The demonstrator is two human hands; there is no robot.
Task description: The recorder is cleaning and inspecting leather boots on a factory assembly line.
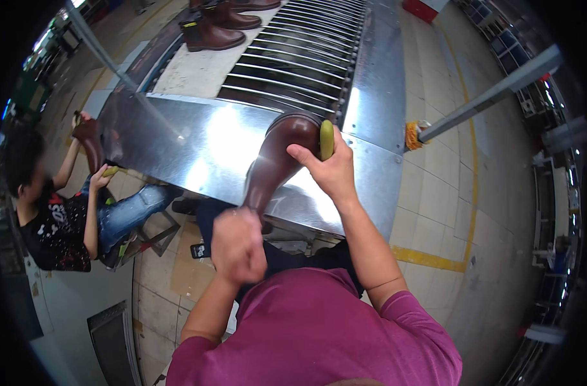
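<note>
A glossy dark-brown leather boot slants over the near edge of the metal table, its rounded toe up and its narrow part toward me. My right hand is closed at the toe, thumb on the leather. That same hand also grips a yellow-green, oblong handle-like piece, which stands upright beside the toe; the rest of it is hidden. At the boot's lower end, my left hand is closed like a fist around it. Motion blurs that hand, and the part of the boot inside it is covered.
Behind the metal table runs a roller conveyor. Several brown boots stand on a pale board beside it. At left a seated person holds another boot and a yellow-green piece. A slanted metal post rises at right.
</note>
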